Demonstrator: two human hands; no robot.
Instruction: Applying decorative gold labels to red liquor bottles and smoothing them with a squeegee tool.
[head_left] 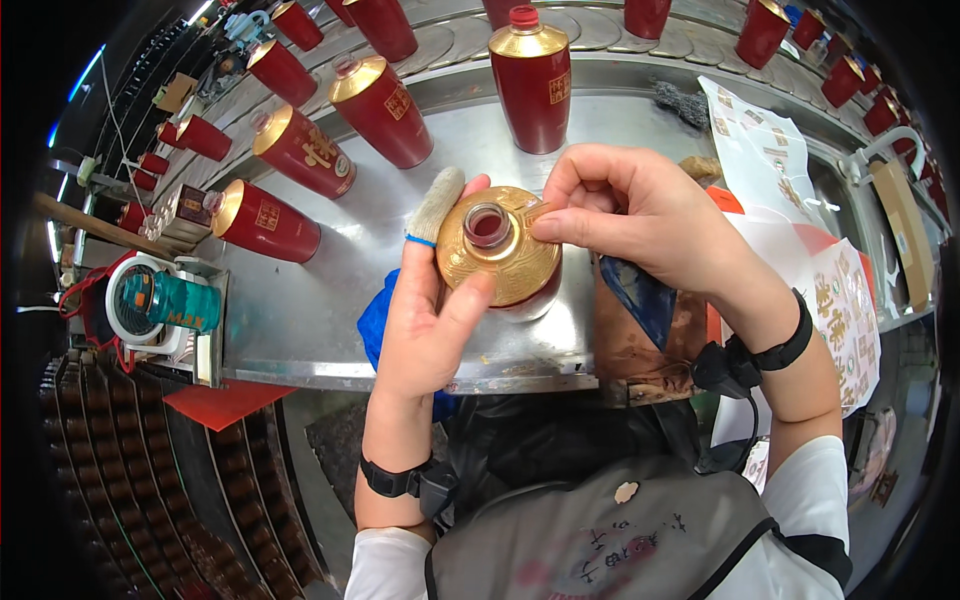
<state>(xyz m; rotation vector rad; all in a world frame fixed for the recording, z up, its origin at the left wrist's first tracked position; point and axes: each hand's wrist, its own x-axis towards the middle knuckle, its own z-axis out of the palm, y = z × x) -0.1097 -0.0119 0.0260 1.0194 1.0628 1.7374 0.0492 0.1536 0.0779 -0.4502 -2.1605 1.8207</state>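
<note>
In front of me, a bottle [512,264] with a gold shoulder and an open neck is tipped so its top faces me. My left hand [424,325] grips it from the left, thumb over the gold shoulder. A pale cloth cot [436,204] with a blue band covers one of that hand's fingers. On the right side of the shoulder, the thumb and forefinger of my right hand [650,220] are pinched together against the bottle. Anything between those fingertips is too small or hidden to make out.
Red bottles with gold shoulders stand on the metal table [300,340], including a capped one [530,90] ahead. Behind runs a conveyor [590,38] carrying more. Printed decal sheets [765,150] lie right, near a dark blue cloth [640,298]. A small fan [135,305] stands left.
</note>
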